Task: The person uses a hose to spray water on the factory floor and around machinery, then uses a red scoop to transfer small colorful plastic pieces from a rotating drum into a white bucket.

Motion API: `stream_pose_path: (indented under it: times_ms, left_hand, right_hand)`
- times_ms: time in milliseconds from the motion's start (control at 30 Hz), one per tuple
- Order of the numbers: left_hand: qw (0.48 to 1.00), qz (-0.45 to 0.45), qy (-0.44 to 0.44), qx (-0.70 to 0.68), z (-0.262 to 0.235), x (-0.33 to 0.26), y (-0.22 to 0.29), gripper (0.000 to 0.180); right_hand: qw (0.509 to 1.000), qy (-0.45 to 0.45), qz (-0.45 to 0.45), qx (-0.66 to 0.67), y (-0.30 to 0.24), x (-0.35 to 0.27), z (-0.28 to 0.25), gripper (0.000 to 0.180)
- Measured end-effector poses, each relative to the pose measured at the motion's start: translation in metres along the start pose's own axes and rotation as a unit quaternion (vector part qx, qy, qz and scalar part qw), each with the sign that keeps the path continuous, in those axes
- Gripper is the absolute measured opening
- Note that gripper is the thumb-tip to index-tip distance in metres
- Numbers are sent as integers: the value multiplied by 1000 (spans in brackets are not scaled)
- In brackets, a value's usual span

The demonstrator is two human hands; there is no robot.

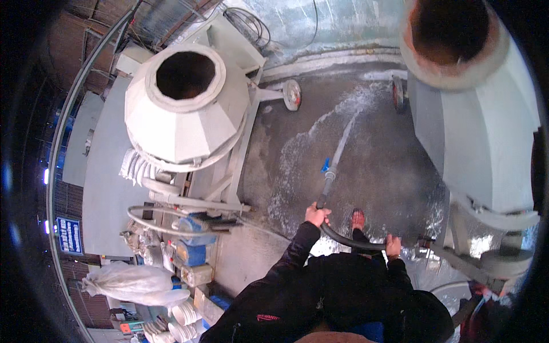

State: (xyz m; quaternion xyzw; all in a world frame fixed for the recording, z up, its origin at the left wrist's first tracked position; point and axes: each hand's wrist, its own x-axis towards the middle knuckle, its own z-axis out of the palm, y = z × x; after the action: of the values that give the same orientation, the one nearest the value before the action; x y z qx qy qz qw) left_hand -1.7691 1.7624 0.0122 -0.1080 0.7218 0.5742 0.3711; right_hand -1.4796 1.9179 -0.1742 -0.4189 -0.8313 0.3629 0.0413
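A thick black hose (350, 241) runs across in front of me, and both hands grip it. My left hand (317, 215) is closed round it just behind the grey valve fitting (329, 175), which carries a blue lever (325, 164). Farther along the hose, to the right, my right hand (393, 246) is wrapped round it. From the fitting a jet of water (345, 137) shoots forward and splashes foamy on the wet floor (309, 166).
At the left stands a pale many-sided mixer drum (184, 123) with a dark round mouth; another big drum (474, 114) rises at the right. Wheels (291, 95) flank the floor between them. Buckets (186, 313), blue containers (191, 251) and a plastic-wrapped bundle (134, 284) sit lower left.
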Motion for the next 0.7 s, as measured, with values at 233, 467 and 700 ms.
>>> stream_pose_path:
  times_ms: [233, 467, 700]
  left_hand:
    - [999, 17, -34, 10, -22, 110, 125, 44]
    - [994, 28, -81, 62, -5, 231, 209, 38]
    - [984, 7, -156, 86, 39, 374, 278, 64]
  right_hand:
    - [971, -163, 97, 144, -104, 137, -6, 56]
    - [988, -61, -83, 114, -181, 208, -13, 48]
    - [990, -112, 48, 69, -215, 312, -5, 46]
